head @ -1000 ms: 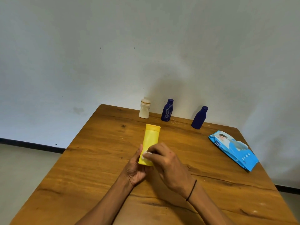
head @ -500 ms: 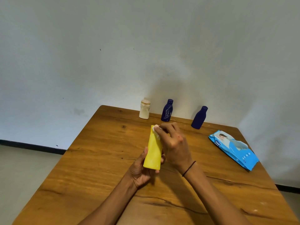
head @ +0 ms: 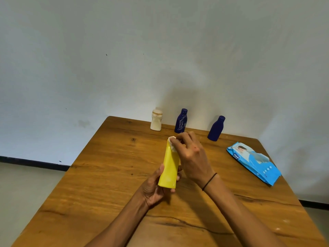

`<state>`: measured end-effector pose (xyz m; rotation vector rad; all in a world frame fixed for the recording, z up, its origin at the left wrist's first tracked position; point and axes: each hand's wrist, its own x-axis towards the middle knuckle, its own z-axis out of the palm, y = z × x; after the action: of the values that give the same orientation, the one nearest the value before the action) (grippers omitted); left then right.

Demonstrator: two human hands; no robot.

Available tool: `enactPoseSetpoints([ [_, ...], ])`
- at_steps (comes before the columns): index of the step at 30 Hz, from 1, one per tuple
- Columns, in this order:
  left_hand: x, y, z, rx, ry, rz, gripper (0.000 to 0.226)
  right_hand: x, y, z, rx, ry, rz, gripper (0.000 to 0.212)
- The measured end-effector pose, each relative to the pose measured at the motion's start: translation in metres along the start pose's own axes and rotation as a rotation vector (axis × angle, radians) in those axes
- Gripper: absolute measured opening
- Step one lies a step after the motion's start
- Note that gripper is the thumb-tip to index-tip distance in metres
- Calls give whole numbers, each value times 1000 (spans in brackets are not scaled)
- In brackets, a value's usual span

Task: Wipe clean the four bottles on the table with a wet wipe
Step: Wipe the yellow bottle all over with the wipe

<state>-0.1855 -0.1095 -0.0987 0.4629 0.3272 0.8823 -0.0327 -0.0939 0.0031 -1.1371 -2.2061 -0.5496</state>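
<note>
The yellow bottle (head: 169,168) is gripped at its base by the left hand (head: 154,188); a white wipe (head: 172,139), seemingly pinched, is pressed on its top by the right hand (head: 192,155).

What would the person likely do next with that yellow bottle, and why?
Probably draw the white wet wipe back down the yellow plastic bottle: the right hand pinches it at the top end, while the left hand grips the bottom.

Wooden table (head: 99,175) against pale wall (head: 124,59), dark skirting (head: 32,162), grey floor (head: 23,189).
</note>
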Motion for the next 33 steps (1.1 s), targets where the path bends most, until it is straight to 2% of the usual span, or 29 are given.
enactPoseSetpoints([
  [3,0,6,-1,109,11,14,91,3,0,-3,-5,-23,-16,53],
  [7,-2,13,-2,288,33,55,65,-13,-6,-2,88,-95,-119,40],
  [10,-3,17,-3,426,92,79,68,-29,-8,-3,97,-134,-172,34],
  [12,-2,17,1,525,88,83,67,-28,-2,-4,38,-109,-154,33],
  [16,-1,19,11,634,95,75,36,-13,10,-6,-24,-32,-33,36],
  [21,-8,31,15,699,83,94,39,-30,-5,-2,140,-104,-119,24],
  [24,-10,31,11,739,53,125,38,-40,-10,-4,253,-87,-71,31],
  [28,-11,33,11,885,33,217,12,-49,-14,-3,221,-21,-88,30],
  [31,-9,39,14,979,-14,234,21,-44,-8,-1,99,89,-108,26],
  [33,-9,41,19,976,-13,211,31,-32,1,-3,67,153,-28,24],
])
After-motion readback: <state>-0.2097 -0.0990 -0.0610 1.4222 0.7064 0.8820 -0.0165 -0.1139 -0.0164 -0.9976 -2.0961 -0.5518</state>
